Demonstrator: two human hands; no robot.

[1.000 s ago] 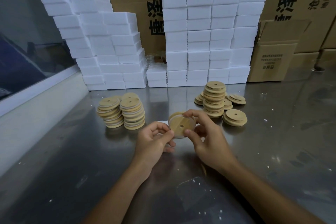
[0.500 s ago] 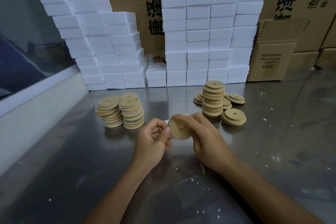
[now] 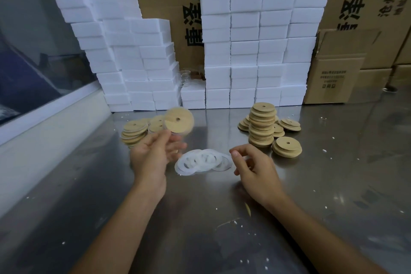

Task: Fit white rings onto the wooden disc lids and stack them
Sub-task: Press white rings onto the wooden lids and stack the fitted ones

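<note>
A: Left of the pile of white rings (image 3: 203, 160), what is going on?

B: 2 stacks of ringed lids (image 3: 142, 128) stand on the steel table (image 3: 333, 184), up and to the left of the rings. Just in front of them the left hand (image 3: 153, 158) pinches 1 wooden disc lid (image 3: 179, 120) by its lower edge. The lid is tilted, its face with the centre hole toward the camera, and it hangs over the nearer stack. It is blurred, so I cannot tell for sure whether a ring already sits on it, though a pale rim seems to show along its lower edge.

A: So which step is this?

B: I judge it to be the stacking step: the lid looks fitted and is on its way to the left-hand stacks.

A: And right of the rings?

B: The right hand (image 3: 255, 169) hovers just beside the pile, fingers loosely curled and holding nothing. Farther right and up from the rings stands the supply of bare lids (image 3: 263, 125), 1 tall stack with a few low piles round it.

A: What does the next move call for?

B: Setting the lid flat and centred on the stack, so that the leaning column does not slip. Then the right hand should lift 1 ring alone, and they overlap, so 2 could come up together.
</note>
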